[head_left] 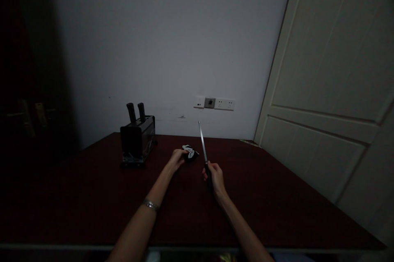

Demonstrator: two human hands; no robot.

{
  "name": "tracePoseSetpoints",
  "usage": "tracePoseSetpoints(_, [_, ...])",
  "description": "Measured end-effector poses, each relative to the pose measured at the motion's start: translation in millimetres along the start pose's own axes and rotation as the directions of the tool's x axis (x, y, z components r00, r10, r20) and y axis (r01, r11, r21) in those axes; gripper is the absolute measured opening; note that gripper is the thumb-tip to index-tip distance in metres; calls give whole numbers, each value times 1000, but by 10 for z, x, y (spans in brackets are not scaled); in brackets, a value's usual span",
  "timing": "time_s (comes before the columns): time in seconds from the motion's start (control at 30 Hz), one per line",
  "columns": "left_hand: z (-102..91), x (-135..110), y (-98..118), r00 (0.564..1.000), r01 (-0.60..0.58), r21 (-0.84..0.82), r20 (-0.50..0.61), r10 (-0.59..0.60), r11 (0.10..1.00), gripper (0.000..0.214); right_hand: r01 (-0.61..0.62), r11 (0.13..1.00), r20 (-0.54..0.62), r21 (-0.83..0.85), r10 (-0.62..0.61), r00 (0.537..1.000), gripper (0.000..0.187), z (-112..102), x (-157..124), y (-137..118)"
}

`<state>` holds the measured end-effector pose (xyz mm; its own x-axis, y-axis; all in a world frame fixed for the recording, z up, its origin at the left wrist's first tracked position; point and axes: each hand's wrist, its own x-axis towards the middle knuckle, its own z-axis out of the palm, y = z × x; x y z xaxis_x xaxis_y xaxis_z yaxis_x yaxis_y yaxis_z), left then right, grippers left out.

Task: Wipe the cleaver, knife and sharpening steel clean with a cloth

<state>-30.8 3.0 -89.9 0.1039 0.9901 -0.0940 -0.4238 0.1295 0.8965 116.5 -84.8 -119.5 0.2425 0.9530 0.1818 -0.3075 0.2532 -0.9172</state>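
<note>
My right hand (216, 178) is closed around the black handle of a long, thin knife (202, 142). Its narrow, shiny blade points up and away from me, leaning slightly left. To the left, the fingers of my left hand (177, 159) pinch the near edge of a crumpled black and white cloth (191, 153), just above the dark red table (184, 212). The cloth and the blade are apart. A metal band circles my left wrist.
On the table's left stands a black knife block (137, 141) with two black handles (131, 112) sticking up. Behind the table, a pale wall carries switches and sockets (214, 103). A light panelled door (323, 130) rises along the right side. The room is dim.
</note>
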Motion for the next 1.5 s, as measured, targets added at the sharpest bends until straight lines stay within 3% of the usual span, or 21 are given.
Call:
tracePoseSetpoints(0.13, [28, -92, 28, 985, 22, 116, 168, -42, 993, 16, 45, 999, -25, -29, -46, 999, 40, 4, -6, 1])
tracePoseSetpoints(0.33, [119, -245, 22, 896, 8, 174, 436, -84, 985, 22, 66, 996, -61, -67, -70, 996, 44, 13, 2, 30])
tracePoseSetpoints(0.6, [228, -289, -104, 856, -56, 112, 518, -10, 992, 29, 66, 996, -68, -51, -70, 995, 48, 24, 13, 70])
tracePoseSetpoints(0.7, [244, -281, -122, 860, -71, 103, 510, 8, 992, 30, 42, 996, -44, -73, -46, 998, 49, 30, 6, 61])
tracePoseSetpoints(0.9, [306, -217, -224, 915, -106, 116, 399, 52, 988, 21, -9, 988, 19, -157, 12, 1000, 46, 36, -3, -17])
tracePoseSetpoints(1.17, [450, -204, -338, 969, -152, 101, 212, 128, 983, 17, 9, 977, -84, -212, -27, 996, 43, 47, 7, -34])
tracePoseSetpoints(1.37, [516, -71, -265, 981, -181, 104, 93, 171, 978, 14, -9, 968, -129, -249, -24, 991, 43, 46, 48, 28])
tracePoseSetpoints(1.5, [567, 135, -66, 979, -206, 115, 22, 205, 972, 9, 28, 971, -122, -238, -58, 991, 43, 48, 34, 4])
